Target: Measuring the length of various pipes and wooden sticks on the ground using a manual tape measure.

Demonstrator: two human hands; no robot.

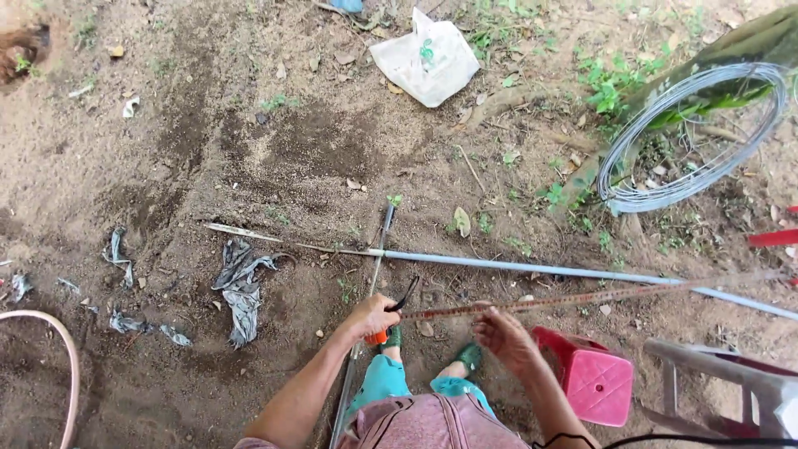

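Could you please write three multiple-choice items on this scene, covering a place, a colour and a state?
1. Where does the wire coil lie?
A. upper right, by the tree base
B. lower left
C. on the stool

2. What colour is the plastic stool?
A. blue
B. red
C. yellow

3. How is the rusty rod?
A. lying untouched on the ground
B. leaning upright on the tree
C. held between both hands

Answers: 1 A, the coil rests against the trunk; 2 B, its seat shows red; 3 C, the left hand and right hand grip its near end.
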